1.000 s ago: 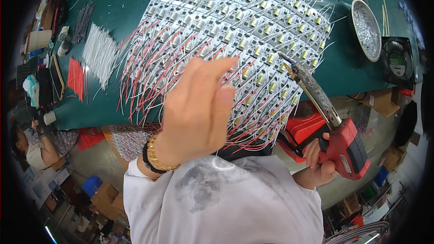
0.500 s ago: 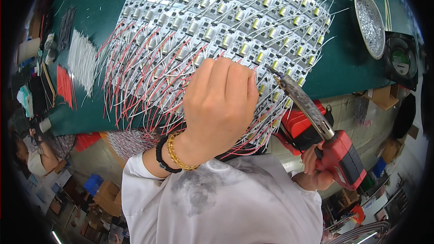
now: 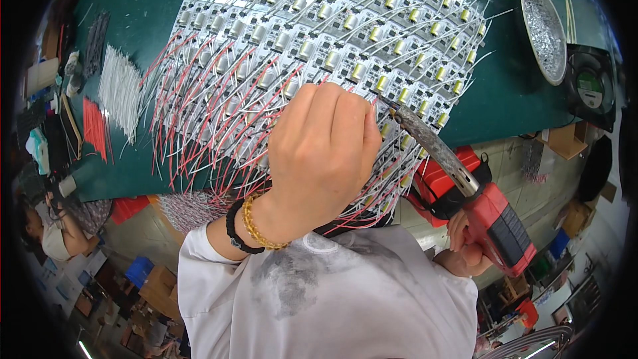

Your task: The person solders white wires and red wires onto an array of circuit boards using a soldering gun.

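Observation:
A red-and-black pistol-grip soldering iron (image 3: pixel 432 143) is held in my right hand (image 3: pixel 465 246), its fingers wrapped round the handle. Its dark tip reaches the circuit boards (image 3: pixel 292 26) just right of my left hand (image 3: pixel 322 153); contact cannot be made out. My left hand is closed in a fist, knuckles up, over the near part of the boards. Whatever its fingertips pinch is hidden beneath it. The boards lie in slanting rows, with yellow-and-silver cylindrical parts on them. White wires trail from many, and red wires (image 3: pixel 193 93) from those nearer me.
Loose white wires (image 3: pixel 119 90), red wires (image 3: pixel 94 129) and dark wires (image 3: pixel 97 40) lie in bundles on the green table (image 3: pixel 485 116). At the right stand a metal bowl (image 3: pixel 545 33) of silvery bits and a black fan (image 3: pixel 590 86). Another person (image 3: pixel 60 233) is at far left.
The soldering iron's tip has moved left and slightly up, closer to my left hand's fingers. My right hand tilted with it. My left hand has stayed nearly still.

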### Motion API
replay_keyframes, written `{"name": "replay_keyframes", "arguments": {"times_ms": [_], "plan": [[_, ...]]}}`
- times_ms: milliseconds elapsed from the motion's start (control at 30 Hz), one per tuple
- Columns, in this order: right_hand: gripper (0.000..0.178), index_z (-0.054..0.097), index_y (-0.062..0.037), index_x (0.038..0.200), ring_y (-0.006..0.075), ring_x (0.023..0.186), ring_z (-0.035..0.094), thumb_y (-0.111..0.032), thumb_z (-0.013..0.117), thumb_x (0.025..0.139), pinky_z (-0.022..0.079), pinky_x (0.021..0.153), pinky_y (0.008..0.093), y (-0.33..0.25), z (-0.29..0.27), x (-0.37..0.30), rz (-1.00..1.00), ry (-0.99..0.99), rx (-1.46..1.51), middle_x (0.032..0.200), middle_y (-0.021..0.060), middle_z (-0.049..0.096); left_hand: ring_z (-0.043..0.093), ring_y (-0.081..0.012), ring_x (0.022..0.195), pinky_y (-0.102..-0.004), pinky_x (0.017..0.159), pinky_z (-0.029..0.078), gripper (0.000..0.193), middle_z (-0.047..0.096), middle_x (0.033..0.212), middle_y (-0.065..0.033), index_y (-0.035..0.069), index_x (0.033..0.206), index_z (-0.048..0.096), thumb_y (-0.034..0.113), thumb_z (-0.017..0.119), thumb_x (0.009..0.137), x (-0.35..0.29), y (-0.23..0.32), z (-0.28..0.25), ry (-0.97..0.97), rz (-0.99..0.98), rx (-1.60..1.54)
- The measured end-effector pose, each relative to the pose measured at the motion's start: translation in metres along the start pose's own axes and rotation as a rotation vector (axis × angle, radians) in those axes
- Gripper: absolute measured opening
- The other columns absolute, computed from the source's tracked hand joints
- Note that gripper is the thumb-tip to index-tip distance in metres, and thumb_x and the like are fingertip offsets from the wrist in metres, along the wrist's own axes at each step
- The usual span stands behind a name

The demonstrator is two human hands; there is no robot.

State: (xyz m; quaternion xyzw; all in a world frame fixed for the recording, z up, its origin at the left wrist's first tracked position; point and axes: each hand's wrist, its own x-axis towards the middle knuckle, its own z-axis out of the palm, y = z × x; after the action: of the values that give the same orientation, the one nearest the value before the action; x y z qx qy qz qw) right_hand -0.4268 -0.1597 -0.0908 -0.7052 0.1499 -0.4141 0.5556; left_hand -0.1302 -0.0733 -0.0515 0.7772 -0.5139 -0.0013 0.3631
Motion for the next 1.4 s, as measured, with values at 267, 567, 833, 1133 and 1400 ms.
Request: {"name": "replay_keyframes", "arguments": {"times_ms": [267, 567, 833, 1133, 1400], "plan": [[0.023, 0.045, -0.0020, 0.067, 0.0096, 0.042, 0.035, -0.013, 0.063, 0.075, 0.032, 0.045, 0.0259, -0.022, 0.025, 0.030, 0.336, 0.038, 0.362, 0.059, 0.0008, 0.050, 0.051, -0.0224, 0.061, -0.0329, 0.054, 0.040, 0.015, 0.051, 0.069, -0.0064, 0.002, 0.076, 0.055, -0.005, 0.068, 0.073, 0.000, 0.000, 0.001, -0.012, -0.008, 0.022], [0.032, 0.054, 0.0034, 0.078, 0.0084, 0.047, 0.043, -0.025, 0.068, 0.085, 0.027, 0.045, 0.0219, -0.034, 0.022, 0.034, 0.360, -0.058, -0.187, 0.060, 0.0020, 0.050, 0.051, -0.0223, 0.061, -0.0335, 0.053, 0.041, 0.015, 0.051, 0.068, -0.0061, 0.003, 0.075, 0.054, -0.004, 0.068, 0.073, 0.001, 0.001, 0.001, -0.004, -0.011, 0.036], [0.062, 0.052, 0.0026, 0.084, 0.0079, 0.038, 0.039, -0.056, 0.071, 0.079, 0.029, 0.043, 0.0208, -0.038, 0.046, 0.043, 0.375, 0.230, -0.015, 0.049, -0.0005, 0.044, 0.051, -0.0234, 0.061, -0.0348, 0.054, 0.041, 0.015, 0.051, 0.068, -0.0064, 0.003, 0.075, 0.054, -0.003, 0.068, 0.072, 0.001, 0.002, 0.003, 0.012, -0.007, 0.027], [0.079, 0.044, 0.0133, 0.124, 0.0093, 0.038, 0.043, -0.055, 0.059, 0.088, 0.037, 0.042, 0.0248, -0.040, 0.043, 0.045, 0.349, 0.056, -0.023, 0.048, -0.0006, 0.047, 0.052, -0.0248, 0.062, -0.0360, 0.054, 0.041, 0.014, 0.052, 0.069, -0.0078, 0.004, 0.075, 0.054, -0.002, 0.068, 0.072, 0.002, 0.001, 0.003, 0.035, 0.004, 0.003], [0.080, 0.042, 0.0103, 0.124, 0.0106, 0.038, 0.042, -0.059, 0.057, 0.087, 0.039, 0.044, 0.0262, -0.025, 0.059, 0.060, 0.282, 0.071, 0.109, 0.047, -0.0007, 0.045, 0.051, -0.0270, 0.067, -0.0366, 0.060, 0.043, 0.015, 0.049, 0.071, -0.0104, 0.004, 0.076, 0.052, 0.005, 0.067, 0.075, -0.002, -0.007, -0.005, 0.017, 0.007, 0.062]]}}
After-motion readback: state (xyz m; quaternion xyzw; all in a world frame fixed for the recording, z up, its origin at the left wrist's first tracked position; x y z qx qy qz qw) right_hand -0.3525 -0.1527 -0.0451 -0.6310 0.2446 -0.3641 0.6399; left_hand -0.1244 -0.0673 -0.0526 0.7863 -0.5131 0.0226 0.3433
